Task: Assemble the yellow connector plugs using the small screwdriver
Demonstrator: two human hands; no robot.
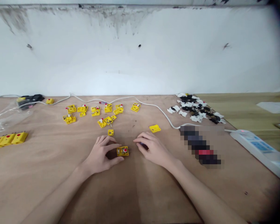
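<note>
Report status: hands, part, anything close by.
Left hand grips yellow part on table. Right hand rests beside it over a small dark item, hold unclear. Loose yellow piece just ahead.

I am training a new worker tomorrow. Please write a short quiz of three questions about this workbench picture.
1. True or false: the left hand grips a yellow connector on the table.
2. What lies far right?
A. power strip
B. hammer
C. cup
3. Fill in: the pile of black and white parts lies to the ____ of the right hand.

Key: 1 true; 2 A; 3 right.
</note>
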